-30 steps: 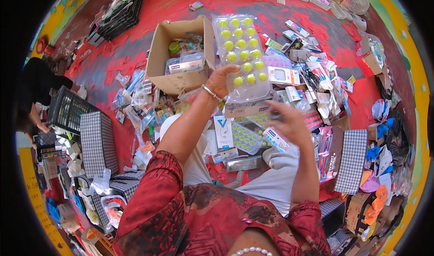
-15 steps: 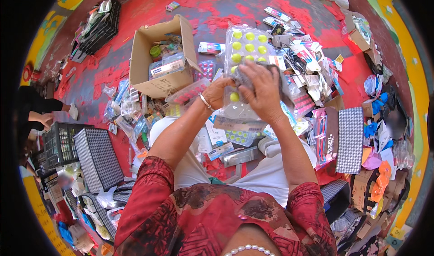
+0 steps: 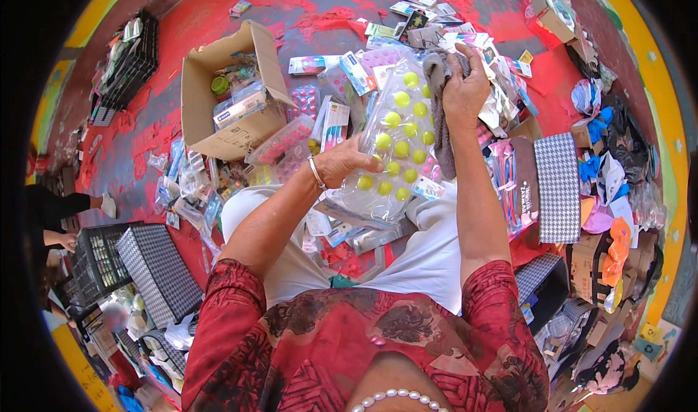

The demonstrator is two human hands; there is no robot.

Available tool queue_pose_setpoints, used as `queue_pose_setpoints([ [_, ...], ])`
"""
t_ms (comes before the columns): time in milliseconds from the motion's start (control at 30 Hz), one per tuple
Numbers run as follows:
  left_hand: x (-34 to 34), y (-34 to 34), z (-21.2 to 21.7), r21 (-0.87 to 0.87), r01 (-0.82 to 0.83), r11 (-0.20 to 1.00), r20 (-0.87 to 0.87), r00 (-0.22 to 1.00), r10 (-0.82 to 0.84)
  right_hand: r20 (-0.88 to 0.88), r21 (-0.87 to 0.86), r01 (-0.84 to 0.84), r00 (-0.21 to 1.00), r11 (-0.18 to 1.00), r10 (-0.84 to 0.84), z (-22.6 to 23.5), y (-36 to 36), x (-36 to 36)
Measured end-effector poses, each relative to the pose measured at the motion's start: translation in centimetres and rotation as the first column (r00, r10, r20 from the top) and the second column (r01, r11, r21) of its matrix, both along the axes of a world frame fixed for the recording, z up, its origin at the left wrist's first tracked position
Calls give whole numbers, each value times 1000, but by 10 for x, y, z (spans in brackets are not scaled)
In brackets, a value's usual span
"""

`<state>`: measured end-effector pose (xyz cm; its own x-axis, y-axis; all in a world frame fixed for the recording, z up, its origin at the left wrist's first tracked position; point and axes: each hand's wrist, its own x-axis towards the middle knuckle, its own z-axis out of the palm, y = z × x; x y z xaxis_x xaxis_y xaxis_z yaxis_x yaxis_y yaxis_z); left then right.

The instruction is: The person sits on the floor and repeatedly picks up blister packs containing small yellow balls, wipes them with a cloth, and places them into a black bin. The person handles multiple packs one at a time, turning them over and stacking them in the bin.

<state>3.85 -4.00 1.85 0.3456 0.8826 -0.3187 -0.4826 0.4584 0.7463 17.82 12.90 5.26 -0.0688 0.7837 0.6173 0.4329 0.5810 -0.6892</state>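
Observation:
My left hand (image 3: 347,162) grips the lower left edge of a clear plastic pack (image 3: 392,135) with rows of yellow-green round pieces in it. The pack tilts over my lap, its upper end leaning right. In my right hand (image 3: 467,92) is a crumpled grey cloth (image 3: 443,128), which hangs down along the pack's right edge. Whether the cloth touches the pack I cannot tell. Several packs with pink round pieces (image 3: 283,140) lie to the left of the pack, and a small boxed item (image 3: 355,74) rests just beyond it.
An open cardboard box (image 3: 231,132) filled with packaged goods stands at left. Loose packages (image 3: 494,66) are heaped at far right. Houndstooth boxes (image 3: 558,186) sit on both sides, a black crate (image 3: 102,256) at left. Another person's hand (image 3: 67,241) shows at the left edge.
My right hand has lifted the cloth off the pack's face, up and right. My left hand has moved slightly left and the pack has turned, its upper end now further right.

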Motion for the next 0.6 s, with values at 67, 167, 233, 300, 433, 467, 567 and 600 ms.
queue_pose_setpoints([
  [67, -1, 2, 3, -19, -2, 1000, 19, 1000, 2, -111, -275, -126, 989, 953, 99, -2, -4, -2],
  [167, -5, 4, 6, -4, -30, 1000, 43, 999, 30, 134, -48, -278, 950, 959, 282, 0, -22, -9],
  [233, -7, 4, 6, 46, -86, 995, 64, 994, 83, 297, 114, -355, 903, 928, 309, 5, -31, -13],
  [300, -9, 4, 6, 7, -131, 991, 70, 989, 131, 271, 80, -410, 886, 909, 376, 12, -38, -16],
  [433, -22, 10, 7, 6, -197, 980, 105, 975, 196, 325, 17, -624, 742, 781, 586, 21, -65, -24],
  [467, -25, 12, 8, 20, -198, 980, 117, 974, 195, 345, -8, -684, 683, 729, 644, 23, -73, -27],
  [567, -23, 13, 8, 150, -122, 981, -90, 987, 137, 267, 137, -617, 777, 775, 571, 29, -81, -33],
  [600, -19, 11, 7, 119, -66, 991, -101, 992, 78, 177, 114, -501, 860, 858, 478, 30, -77, -33],
])
